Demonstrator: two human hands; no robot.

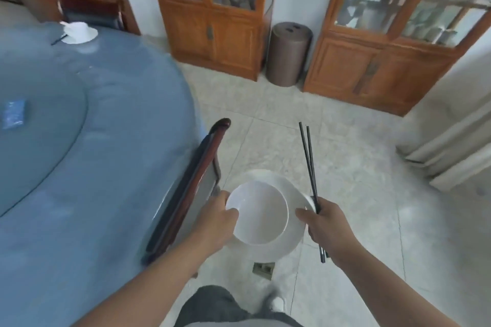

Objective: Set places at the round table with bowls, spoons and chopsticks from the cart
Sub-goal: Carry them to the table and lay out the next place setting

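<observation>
Two black chopsticks (310, 167) pinched in the right hand (325, 225), tips pointing up and away, butt ends poking out below the wrist. Same hand's thumb laid on the right rim of a white plate (285, 243), fingers curled under it. White bowl (259, 214) sitting on that plate, empty, held over the tiled floor (345, 167). Left hand (216, 223) gripping the bowl's left edge, thumb hooked over the rim, fingers underneath out of sight. Whole stack carried in the air, just right of a dark wooden chair back (191, 183) pushed against the round table (106, 154). Table draped in blue cloth, a round glass turntable (53, 119) at its centre with a small blue packet (13, 114) on it. At the far edge, one place already laid: white bowl on a plate (79, 32) with a dark chopstick beside it; spoon there too blurred to confirm. Behind, a second chair (90, 12), two glass-fronted wooden cabinets (212, 24), and a brown cylindrical bin (288, 53) standing between them. Pale curtain (451, 127) at right.
</observation>
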